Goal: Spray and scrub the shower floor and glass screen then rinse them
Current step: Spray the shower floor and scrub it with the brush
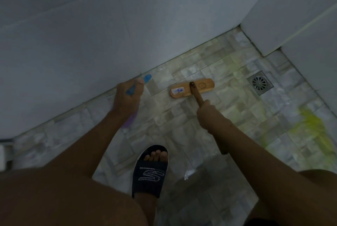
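One scrubbing brush (192, 88); one spray bottle (135, 87); one floor drain (260, 83); one slipper (150, 170)

Both bare arms reach down and forward, each hand closed around something.

The left hand (127, 97) is far left, back of the hand up, fingers (140, 81) curled shut around a blue-and-purple plastic spray bottle (138, 84). The right hand (207, 110) grips a brown wooden brush handle (197, 96) in a fist, forearm running to the near right. One foot in a dark slide sandal (150, 169) stands between the arms.
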`<control>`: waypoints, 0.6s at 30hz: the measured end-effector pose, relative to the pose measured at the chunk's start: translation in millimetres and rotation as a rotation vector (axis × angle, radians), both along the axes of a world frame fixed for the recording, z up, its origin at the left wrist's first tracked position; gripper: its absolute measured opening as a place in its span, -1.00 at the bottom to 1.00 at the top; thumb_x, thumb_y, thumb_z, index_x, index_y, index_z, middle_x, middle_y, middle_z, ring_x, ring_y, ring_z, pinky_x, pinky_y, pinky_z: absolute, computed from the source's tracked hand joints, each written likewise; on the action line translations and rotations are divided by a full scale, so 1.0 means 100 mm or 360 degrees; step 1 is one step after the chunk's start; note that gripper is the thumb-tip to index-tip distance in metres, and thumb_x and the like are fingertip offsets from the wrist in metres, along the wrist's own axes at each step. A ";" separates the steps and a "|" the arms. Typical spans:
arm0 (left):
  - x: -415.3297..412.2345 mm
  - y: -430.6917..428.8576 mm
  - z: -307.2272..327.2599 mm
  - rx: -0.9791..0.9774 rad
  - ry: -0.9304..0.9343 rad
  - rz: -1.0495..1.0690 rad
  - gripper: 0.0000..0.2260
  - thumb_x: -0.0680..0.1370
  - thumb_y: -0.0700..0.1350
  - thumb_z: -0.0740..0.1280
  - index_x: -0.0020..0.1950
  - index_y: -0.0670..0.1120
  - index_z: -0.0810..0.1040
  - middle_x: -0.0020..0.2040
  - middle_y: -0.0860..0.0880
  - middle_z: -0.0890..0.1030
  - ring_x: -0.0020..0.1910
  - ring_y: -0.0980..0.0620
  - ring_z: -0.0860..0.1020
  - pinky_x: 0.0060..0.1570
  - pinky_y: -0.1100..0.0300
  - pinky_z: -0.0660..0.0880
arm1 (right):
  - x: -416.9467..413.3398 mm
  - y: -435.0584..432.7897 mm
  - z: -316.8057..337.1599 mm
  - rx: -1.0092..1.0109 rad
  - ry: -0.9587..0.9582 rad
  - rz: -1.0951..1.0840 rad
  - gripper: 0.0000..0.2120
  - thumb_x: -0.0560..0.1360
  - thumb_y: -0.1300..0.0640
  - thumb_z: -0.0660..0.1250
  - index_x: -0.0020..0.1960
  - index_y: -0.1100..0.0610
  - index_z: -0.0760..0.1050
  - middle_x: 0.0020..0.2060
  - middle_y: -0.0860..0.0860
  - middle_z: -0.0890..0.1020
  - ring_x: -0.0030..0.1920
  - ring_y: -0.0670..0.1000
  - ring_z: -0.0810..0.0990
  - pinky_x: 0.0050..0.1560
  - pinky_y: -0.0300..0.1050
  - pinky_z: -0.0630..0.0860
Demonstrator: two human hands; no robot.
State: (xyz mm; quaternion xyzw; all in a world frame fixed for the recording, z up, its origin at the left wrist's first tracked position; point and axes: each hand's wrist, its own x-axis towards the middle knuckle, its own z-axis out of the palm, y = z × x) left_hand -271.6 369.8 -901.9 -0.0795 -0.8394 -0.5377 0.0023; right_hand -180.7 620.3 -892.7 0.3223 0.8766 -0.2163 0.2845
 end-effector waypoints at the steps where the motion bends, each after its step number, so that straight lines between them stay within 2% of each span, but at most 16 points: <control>1: 0.03 -0.01 -0.02 -0.0045 -0.0037 -0.0008 -0.40 0.62 0.14 0.20 -0.37 -0.35 0.44 -0.45 -0.35 0.46 -0.50 -0.05 0.41 -0.47 -0.06 0.37 | 0.02 0.00 -0.01 -0.0007 0.0004 -0.0020 -0.79 0.67 0.16 0.12 0.25 0.23 0.30 0.19 0.22 0.53 0.15 0.21 0.58 0.09 0.12 0.57; 4: 0.14 -0.01 -0.05 -0.0120 -0.0023 -0.0148 -0.38 0.63 0.13 0.19 -0.39 -0.37 0.42 -0.46 -0.33 0.46 -0.50 -0.25 0.46 -0.47 -0.15 0.42 | 0.10 0.07 -0.03 -0.0061 0.0058 -0.0008 -0.89 0.67 0.16 0.11 0.14 0.20 0.28 0.14 0.25 0.55 0.08 0.22 0.59 0.00 0.08 0.53; 6: 0.14 0.02 -0.02 -0.0134 0.0001 -0.0181 -0.39 0.63 0.13 0.19 -0.36 -0.38 0.45 -0.44 -0.33 0.49 -0.45 -0.31 0.47 -0.44 -0.17 0.43 | 0.13 0.07 -0.02 -0.0085 0.0080 -0.0017 -0.91 0.67 0.15 0.11 0.11 0.18 0.27 0.12 0.24 0.55 0.06 0.22 0.59 -0.01 0.08 0.53; 11: 0.06 0.20 0.05 -0.0132 -0.0065 -0.0170 -0.34 0.61 0.20 0.20 -0.39 -0.36 0.45 -0.45 -0.33 0.49 -0.47 -0.30 0.47 -0.47 -0.16 0.41 | 0.14 0.05 -0.03 -0.0081 0.0068 -0.0028 -0.87 0.66 0.16 0.11 0.17 0.20 0.29 0.15 0.23 0.54 0.10 0.22 0.59 0.06 0.12 0.56; 14: -0.02 0.42 0.13 -0.0124 0.0056 -0.0240 -0.37 0.63 0.18 0.19 -0.36 -0.34 0.48 -0.45 -0.31 0.50 -0.47 -0.28 0.48 -0.46 -0.15 0.41 | 0.16 0.11 -0.02 -0.0085 0.0043 -0.0006 -0.83 0.66 0.16 0.12 0.20 0.21 0.30 0.16 0.24 0.53 0.11 0.23 0.58 0.03 0.08 0.52; 18: -0.19 0.77 0.13 -0.0120 -0.0010 -0.0310 -0.36 0.62 0.23 0.19 -0.39 -0.30 0.51 -0.45 -0.28 0.54 -0.46 -0.26 0.54 -0.44 -0.13 0.48 | 0.24 0.30 0.02 -0.0092 0.0014 -0.0106 -0.83 0.67 0.13 0.10 0.20 0.19 0.31 0.13 0.21 0.54 0.06 0.21 0.59 0.00 0.09 0.56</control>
